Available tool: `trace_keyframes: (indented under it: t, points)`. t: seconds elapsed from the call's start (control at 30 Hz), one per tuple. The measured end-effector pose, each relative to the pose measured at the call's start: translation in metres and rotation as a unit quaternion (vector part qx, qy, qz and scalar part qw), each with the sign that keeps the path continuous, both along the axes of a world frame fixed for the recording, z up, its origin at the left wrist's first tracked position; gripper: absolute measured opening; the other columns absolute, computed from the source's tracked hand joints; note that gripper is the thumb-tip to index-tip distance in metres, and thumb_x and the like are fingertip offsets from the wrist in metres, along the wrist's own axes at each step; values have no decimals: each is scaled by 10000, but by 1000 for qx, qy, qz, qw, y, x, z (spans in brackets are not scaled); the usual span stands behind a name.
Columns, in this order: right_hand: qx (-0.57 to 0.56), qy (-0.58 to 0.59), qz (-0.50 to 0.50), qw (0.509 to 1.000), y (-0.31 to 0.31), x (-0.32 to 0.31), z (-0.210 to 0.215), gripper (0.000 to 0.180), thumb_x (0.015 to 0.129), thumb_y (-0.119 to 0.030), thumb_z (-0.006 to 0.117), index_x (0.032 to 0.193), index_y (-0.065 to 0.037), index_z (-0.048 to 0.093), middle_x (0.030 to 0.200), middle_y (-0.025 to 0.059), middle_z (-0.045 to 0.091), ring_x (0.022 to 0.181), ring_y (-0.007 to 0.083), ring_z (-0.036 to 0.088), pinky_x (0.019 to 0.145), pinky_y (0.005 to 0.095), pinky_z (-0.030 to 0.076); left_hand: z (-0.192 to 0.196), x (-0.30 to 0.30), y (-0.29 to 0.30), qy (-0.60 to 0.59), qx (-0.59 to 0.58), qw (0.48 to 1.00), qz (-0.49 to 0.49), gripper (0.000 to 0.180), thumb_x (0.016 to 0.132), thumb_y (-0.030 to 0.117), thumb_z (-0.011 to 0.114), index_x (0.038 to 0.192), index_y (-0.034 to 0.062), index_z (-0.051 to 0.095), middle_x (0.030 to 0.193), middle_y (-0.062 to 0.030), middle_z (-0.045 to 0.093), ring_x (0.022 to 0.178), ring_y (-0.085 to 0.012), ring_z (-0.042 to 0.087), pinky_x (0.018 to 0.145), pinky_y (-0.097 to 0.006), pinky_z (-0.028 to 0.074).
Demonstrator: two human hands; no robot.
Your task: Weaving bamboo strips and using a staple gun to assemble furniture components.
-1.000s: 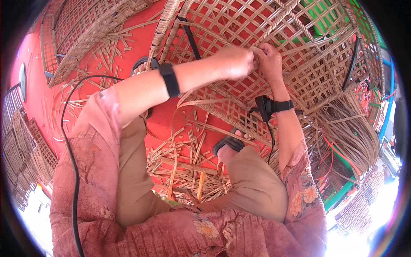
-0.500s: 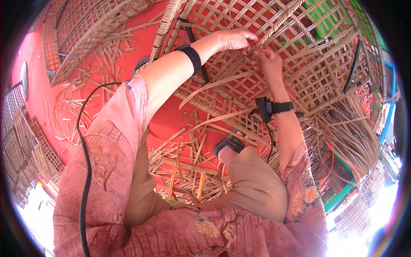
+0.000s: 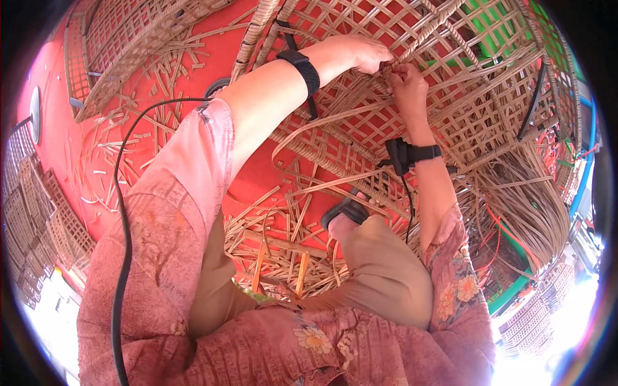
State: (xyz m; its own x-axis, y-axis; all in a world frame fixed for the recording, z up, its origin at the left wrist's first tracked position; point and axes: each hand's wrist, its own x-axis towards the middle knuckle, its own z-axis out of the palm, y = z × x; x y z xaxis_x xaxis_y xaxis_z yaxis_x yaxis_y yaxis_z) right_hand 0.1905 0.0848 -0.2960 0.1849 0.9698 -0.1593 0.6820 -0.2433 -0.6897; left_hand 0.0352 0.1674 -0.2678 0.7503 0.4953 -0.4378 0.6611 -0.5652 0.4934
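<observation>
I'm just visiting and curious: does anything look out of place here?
Loose offcuts lie scattered over the red floor, untidy beside the neatly woven lattice. They resemble work litter; no clear damage stands out.

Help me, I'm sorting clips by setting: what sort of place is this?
Probably a weaving workshop: a large openwork woven piece lies in front of the person, a bundle of long strips to the right, and short offcuts scattered on the red floor.

Two hands (image 3: 373,56) (image 3: 410,93) — two black wrist straps (image 3: 305,72) (image 3: 426,152) (one per arm) — one strip bundle (image 3: 534,206).
</observation>
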Motion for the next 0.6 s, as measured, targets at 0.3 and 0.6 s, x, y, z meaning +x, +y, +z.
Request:
trace_keyframes:
  t: [0.3, 0.6]
  points:
    - [13, -88, 122, 989, -3, -10, 32, 178, 744, -63, 630, 920, -42, 649, 849, 168, 671, 816, 317, 663, 729, 398, 516, 12, -4, -6, 21, 13, 1000, 12, 433, 798, 278, 681, 1196, 144, 573, 1132, -105, 630, 1088, -301, 569, 903, -416, 453]
    - [40, -157, 113, 980, -12, -6, 16, 155, 750, -79, 626, 899, -45, 649, 835, 149, 673, 784, 293, 662, 691, 362, 512, -8, -6, -2, -61, -2, 998, -21, 433, 820, 246, 663, 1209, 89, 557, 1120, -140, 628, 1047, -301, 585, 874, -399, 464]
